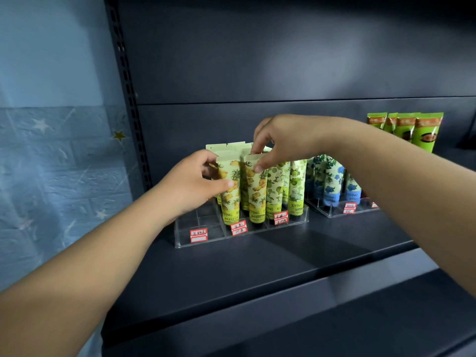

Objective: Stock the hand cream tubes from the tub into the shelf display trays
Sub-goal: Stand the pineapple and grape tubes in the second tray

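Reaching into the clear tray (300, 219), the right hand (288, 140) pinched one pineapple tube (255, 186); the left hand (193, 185) gripped another pineapple tube (229, 194).

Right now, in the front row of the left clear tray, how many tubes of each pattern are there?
Yellow pineapple tubes: 2
Green lime tubes: 2
Total: 4

Clear glossy plastic tray (185, 237) holds glossy printed tubes (230, 199) on a matt dark metal shelf (257, 274).
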{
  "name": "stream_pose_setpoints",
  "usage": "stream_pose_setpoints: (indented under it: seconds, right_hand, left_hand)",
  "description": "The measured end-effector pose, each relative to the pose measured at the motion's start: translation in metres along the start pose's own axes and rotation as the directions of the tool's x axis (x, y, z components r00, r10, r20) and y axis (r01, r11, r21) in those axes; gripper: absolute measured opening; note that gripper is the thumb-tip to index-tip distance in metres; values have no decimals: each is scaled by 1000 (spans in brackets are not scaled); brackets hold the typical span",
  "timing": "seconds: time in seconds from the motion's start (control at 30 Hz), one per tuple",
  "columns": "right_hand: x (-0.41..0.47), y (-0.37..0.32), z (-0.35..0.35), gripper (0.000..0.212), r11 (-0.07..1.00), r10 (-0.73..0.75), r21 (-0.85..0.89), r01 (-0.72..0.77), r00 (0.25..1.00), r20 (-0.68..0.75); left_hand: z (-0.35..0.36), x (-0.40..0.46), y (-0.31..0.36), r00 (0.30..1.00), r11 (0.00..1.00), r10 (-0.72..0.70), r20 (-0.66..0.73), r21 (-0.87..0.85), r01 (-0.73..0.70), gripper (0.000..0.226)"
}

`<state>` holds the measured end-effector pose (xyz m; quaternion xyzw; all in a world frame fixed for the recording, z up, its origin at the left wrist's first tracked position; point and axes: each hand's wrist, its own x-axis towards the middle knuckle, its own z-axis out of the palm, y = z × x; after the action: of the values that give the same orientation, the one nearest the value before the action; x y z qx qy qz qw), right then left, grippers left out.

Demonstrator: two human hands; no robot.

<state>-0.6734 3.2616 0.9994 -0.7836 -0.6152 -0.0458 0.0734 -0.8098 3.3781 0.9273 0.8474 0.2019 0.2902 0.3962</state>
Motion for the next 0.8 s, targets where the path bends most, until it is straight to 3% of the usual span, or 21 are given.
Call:
stream_pose_setpoints:
  seconds: [0.07, 0.13, 0.4, 0.63, 0.8]
  right_hand:
    - [0, -1, -1, 32, 1000, 5, 2, -5, 1000, -1]
    - [-1, -1, -2, 37, 1000, 5, -2, -5, 1000, 1]
    - [-1, 0, -2, 33, 1000, -14, 17, 14, 999, -30]
    - [-15, 1, -5, 35, 998, -19, 63, 29, 988, -151]
    - [-33, -5, 1, 33, 998, -12, 47, 30, 944, -330]
  left_hand:
    - [0, 1, 0, 1000, 1000, -10, -1, 1, 10, 35]
    - [1, 1, 1, 1000, 1000, -4, -1, -15, 4, 26]
    - [2, 0, 5, 1000, 999, 3, -13, -33, -4, 14]
    - [-2, -3, 2, 1000, 997, 2, 0, -71, -2, 17]
    - [-13, -11, 3, 976, 992, 121, -180, 47, -115, 22]
